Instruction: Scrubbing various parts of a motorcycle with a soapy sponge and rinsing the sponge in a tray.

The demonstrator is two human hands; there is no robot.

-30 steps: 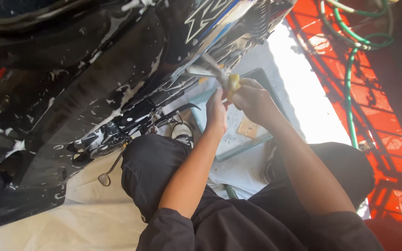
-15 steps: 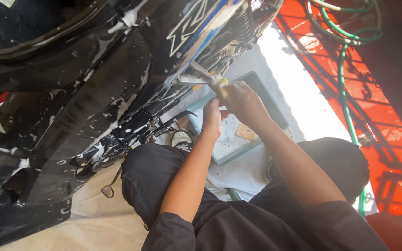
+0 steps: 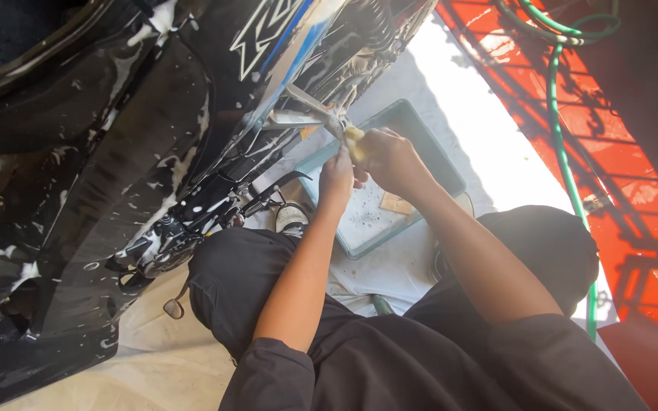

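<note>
Head view is showing a soapy black motorcycle [image 3: 108, 175] looming on the left, a shallow grey tray [image 3: 420, 144] lying just beneath both hands. Right hand [image 3: 390, 156] is closing its grip on a yellow sponge [image 3: 354, 137] (pressed against a metal bracket [image 3: 306, 106]); left hand [image 3: 336, 175] is curling beside it, its grip unclear.

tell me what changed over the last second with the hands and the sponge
Little changed. Both hands, left hand and right hand, stay together at the metal bar of the soapy motorcycle, the yellow sponge still in their grip. The view shifted slightly. The tray and green hose stayed put.
</note>
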